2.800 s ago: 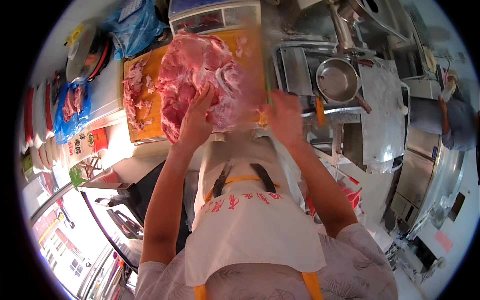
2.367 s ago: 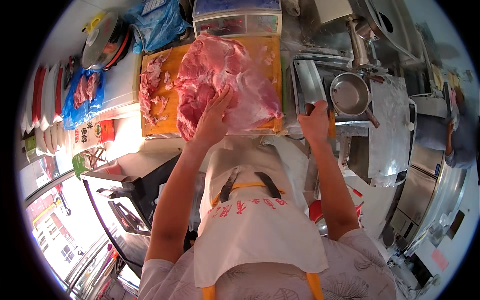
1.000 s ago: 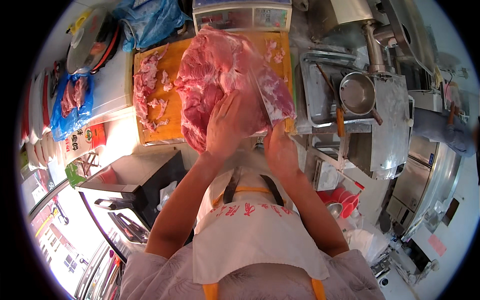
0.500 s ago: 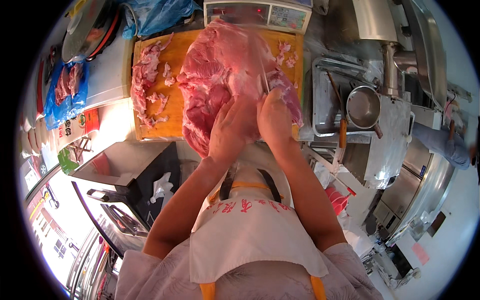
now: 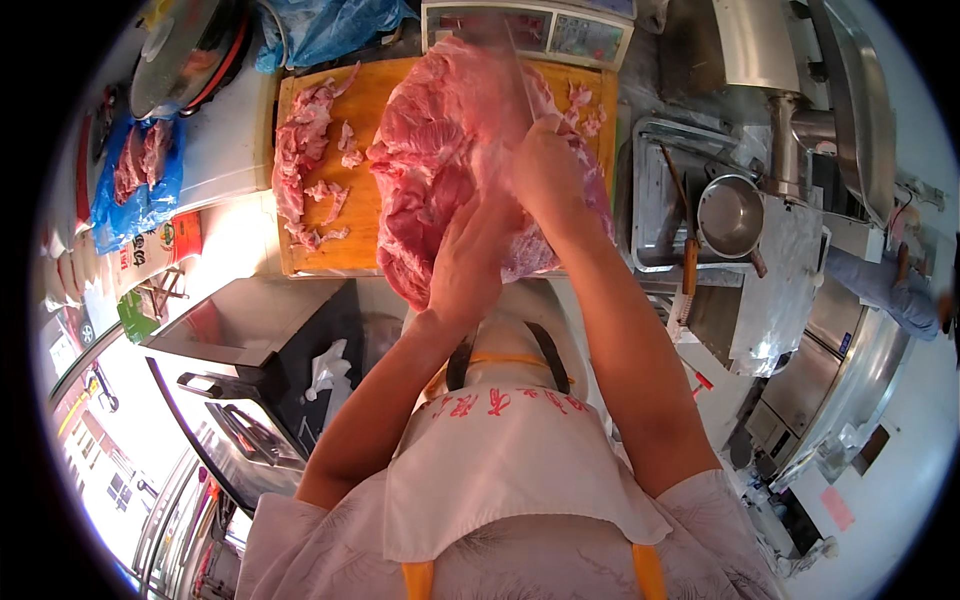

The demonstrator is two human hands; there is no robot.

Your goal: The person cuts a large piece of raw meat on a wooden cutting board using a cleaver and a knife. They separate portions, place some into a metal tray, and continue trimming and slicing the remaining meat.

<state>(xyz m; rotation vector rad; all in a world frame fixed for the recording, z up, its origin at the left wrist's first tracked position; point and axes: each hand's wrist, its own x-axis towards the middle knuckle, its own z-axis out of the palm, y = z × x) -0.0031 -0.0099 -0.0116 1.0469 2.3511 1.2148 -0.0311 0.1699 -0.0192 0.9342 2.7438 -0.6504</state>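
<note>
A large slab of raw pink meat (image 5: pixel 440 130) lies on an orange-brown cutting board (image 5: pixel 360 105) and overhangs its near edge. My right hand (image 5: pixel 548 180) is closed round a knife (image 5: pixel 522 85), whose handle the fingers hide. The thin blade, smeared by motion, points away from me over the right part of the meat. My left hand (image 5: pixel 468 265) rests on the near part of the meat, its fingers stretched out and partly blurred. Pale trimmings (image 5: pixel 303 140) lie along the board's left side, with smaller scraps (image 5: pixel 585 108) at the far right.
A weighing scale (image 5: pixel 585 35) stands behind the board. To the right are a metal tray (image 5: pixel 648 200) and a small steel pot (image 5: pixel 730 215). A blue bag with meat (image 5: pixel 140 170) hangs at the left. A dark-sided box (image 5: pixel 300 350) stands below, left of my left arm.
My right hand has moved away from me with the knife, its blade now reaching toward the scale. My left hand stays on the meat. The whole view has shifted slightly.
</note>
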